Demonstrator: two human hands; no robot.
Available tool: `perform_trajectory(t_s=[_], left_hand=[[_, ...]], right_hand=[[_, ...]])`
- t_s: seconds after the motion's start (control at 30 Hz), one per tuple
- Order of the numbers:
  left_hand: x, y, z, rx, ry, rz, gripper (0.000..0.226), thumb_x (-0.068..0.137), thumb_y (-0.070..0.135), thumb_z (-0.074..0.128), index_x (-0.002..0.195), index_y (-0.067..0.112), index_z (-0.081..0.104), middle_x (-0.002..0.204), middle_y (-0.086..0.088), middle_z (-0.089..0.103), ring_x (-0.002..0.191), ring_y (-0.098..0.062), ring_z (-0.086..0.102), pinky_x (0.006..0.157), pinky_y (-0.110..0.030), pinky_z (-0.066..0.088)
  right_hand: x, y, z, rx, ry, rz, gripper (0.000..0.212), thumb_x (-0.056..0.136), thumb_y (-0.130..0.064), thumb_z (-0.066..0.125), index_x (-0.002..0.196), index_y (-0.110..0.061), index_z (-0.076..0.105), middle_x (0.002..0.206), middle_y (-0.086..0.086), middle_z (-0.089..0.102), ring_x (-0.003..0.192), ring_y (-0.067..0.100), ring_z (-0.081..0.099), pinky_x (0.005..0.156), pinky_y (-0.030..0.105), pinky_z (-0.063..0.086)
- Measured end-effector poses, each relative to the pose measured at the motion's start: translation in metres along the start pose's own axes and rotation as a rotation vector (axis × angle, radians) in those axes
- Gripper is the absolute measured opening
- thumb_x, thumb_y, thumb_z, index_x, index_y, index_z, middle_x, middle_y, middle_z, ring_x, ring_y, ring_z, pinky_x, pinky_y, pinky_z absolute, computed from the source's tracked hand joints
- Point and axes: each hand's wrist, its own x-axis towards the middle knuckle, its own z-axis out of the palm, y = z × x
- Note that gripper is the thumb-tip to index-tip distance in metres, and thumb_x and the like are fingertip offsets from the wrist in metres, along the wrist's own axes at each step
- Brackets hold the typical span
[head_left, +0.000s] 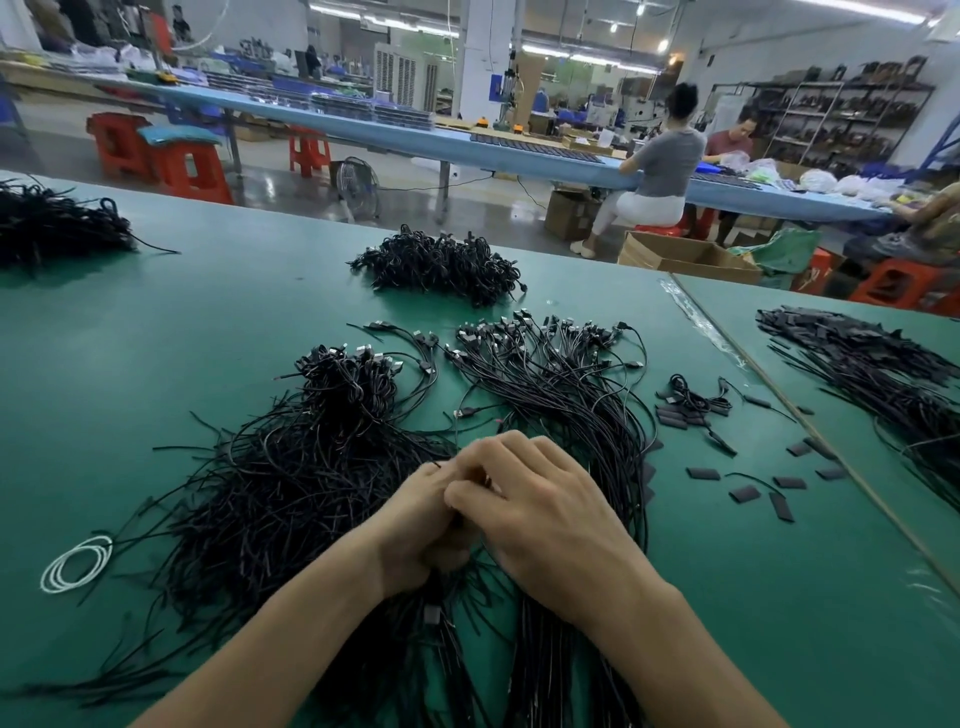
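My left hand (423, 525) and my right hand (545, 514) meet over the green table (156, 364), fingers curled together round thin black cable ends; the exact piece held is hidden by the fingers. A tangled heap of black cables (311, 467) lies under and left of the hands. A fanned bundle of black cables with USB plugs (561, 384) lies just beyond and to the right. A black sleeve piece on a cable (432, 616) shows below my left wrist.
Loose black tube pieces (748, 488) are scattered to the right. More cable piles sit at the far centre (441, 265), far left (52, 223) and on the right table (872, 358). A white coiled cord (78, 564) lies at the left. People sit at a blue bench behind.
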Motion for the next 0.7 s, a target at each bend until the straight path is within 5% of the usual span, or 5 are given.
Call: perform_trajectory(t_s=[0.13,0.33,0.43,0.53,0.7], left_hand=[[-0.002,0.002,-0.002,-0.019,-0.112,-0.256,0.055,0.098,0.017,0.033,0.045,0.024,0.046,0.046,0.006,0.033,0.035,-0.005,0.023,0.032,-0.013,0.017],[-0.001,0.004,-0.004,-0.199,-0.322,-0.258,0.062,0.072,0.081,0.060,0.050,0.025,0.046,0.050,0.008,0.033,0.035,-0.002,0.023,0.033,-0.013,0.012],[-0.006,0.006,-0.008,0.054,-0.458,-0.112,0.027,0.066,0.043,0.082,0.065,0.026,0.062,0.055,0.010,0.036,0.042,0.000,0.026,0.034,-0.012,0.019],[-0.008,0.006,-0.008,0.235,-0.473,-0.091,0.017,0.069,0.008,0.076,0.074,0.015,0.061,0.056,0.006,0.047,0.040,-0.001,0.035,0.033,-0.014,0.025],[-0.007,0.004,-0.001,0.295,-0.457,-0.152,0.017,0.070,0.003,0.066,0.080,0.013,0.055,0.063,-0.001,0.048,0.046,-0.006,0.032,0.034,-0.015,0.025]], right_hand=[[0.005,0.002,-0.003,0.180,-0.137,0.065,0.014,0.084,-0.005,0.064,0.093,-0.016,0.064,0.100,-0.003,0.059,0.094,0.017,0.053,0.085,0.032,0.046],[0.003,0.008,0.004,0.442,-0.111,0.357,0.010,0.098,-0.019,0.054,0.090,-0.015,0.059,0.094,-0.006,0.054,0.087,0.011,0.052,0.080,0.028,0.045],[0.001,0.013,0.004,0.544,-0.137,0.445,0.009,0.095,-0.023,0.056,0.088,-0.022,0.060,0.091,-0.013,0.054,0.085,0.005,0.051,0.078,0.024,0.045],[-0.001,0.014,0.002,0.519,-0.212,0.438,0.004,0.095,-0.025,0.055,0.094,-0.027,0.058,0.094,-0.015,0.054,0.091,0.003,0.050,0.084,0.024,0.045],[-0.004,0.018,-0.005,0.481,-0.338,0.394,0.020,0.093,-0.035,0.059,0.112,-0.033,0.056,0.102,-0.017,0.049,0.099,0.005,0.047,0.091,0.028,0.046]])
